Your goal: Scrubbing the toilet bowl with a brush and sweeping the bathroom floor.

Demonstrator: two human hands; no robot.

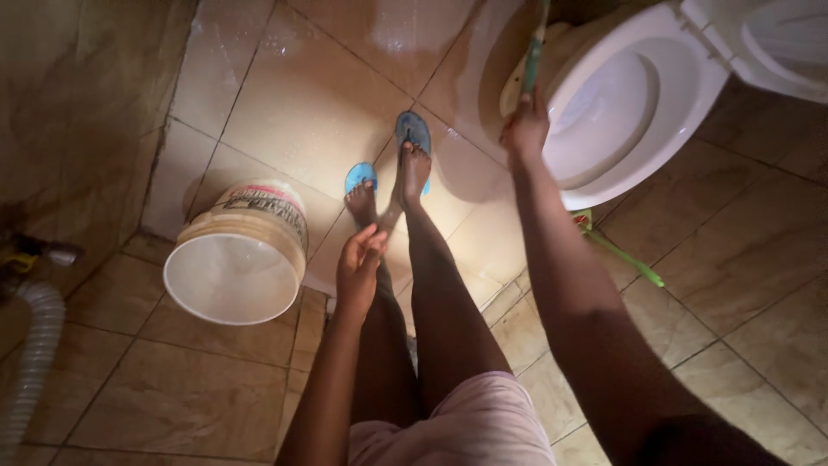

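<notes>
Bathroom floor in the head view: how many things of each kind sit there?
Bucket: 1
Toilet: 1
Blue flip-flops: 2
Green-handled brush in right hand: 1
Green tool on floor: 1
Hose: 1
Total: 7

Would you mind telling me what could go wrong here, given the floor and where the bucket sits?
1. The tiled floor looks wet and glossy, and the person stands in thin blue sandals, so a slip seems possible.
2. The right hand grips a green handle beside the toilet; leaning in may upset balance.
3. The bucket sits near the feet and could be kicked.
</notes>
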